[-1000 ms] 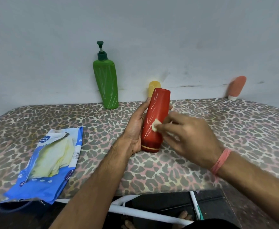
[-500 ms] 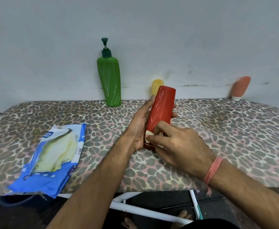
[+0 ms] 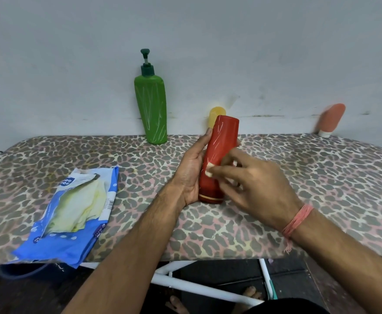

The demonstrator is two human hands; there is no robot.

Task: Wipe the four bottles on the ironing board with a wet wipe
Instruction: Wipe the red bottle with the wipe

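I'm gripping the red bottle in my left hand, its base resting on the ironing board near the front edge. My right hand is pinching a wet wipe against the bottle's side. The green pump bottle is standing by the wall.

I hold the red bottle upright, cap down, its base touching the ironing board, and the small white wet wipe is pressed on its side. The green pump bottle stands at the wall. The yellow bottle is half hidden behind the red one — the orange bottle leans far right.
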